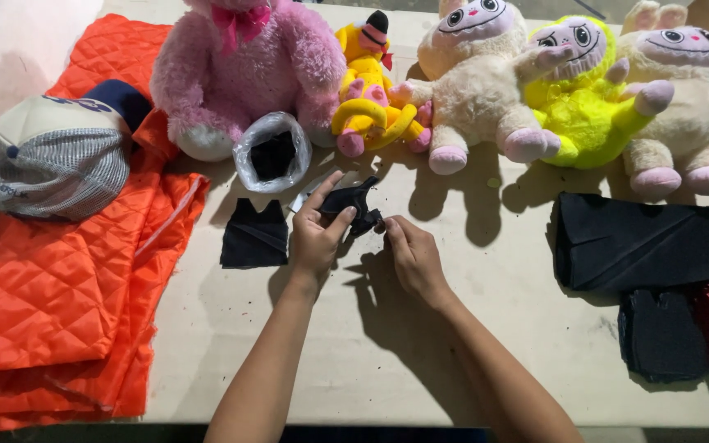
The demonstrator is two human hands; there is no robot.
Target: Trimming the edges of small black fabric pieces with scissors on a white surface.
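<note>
Black fabric piece [353, 203] pinched above the surface [453, 328]

Left hand [315, 238] fingers grasp its body, right hand [410, 256] fingers pinch its edge, just in front of the pink teddy [244, 70].

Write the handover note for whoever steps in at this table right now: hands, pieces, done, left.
Left hand: holds the small black fabric piece above the table, fingers pinching it.
Right hand: fingers at the same piece's lower right edge.
Nearby: flat black cut piece left of the hands; clear plastic bag with dark contents behind it; row of plush toys along the back; dark fabric stack on the right; orange quilted fabric on the left.
Done: cannot tell.
Left: piece in hand, plus the flat one.
</note>
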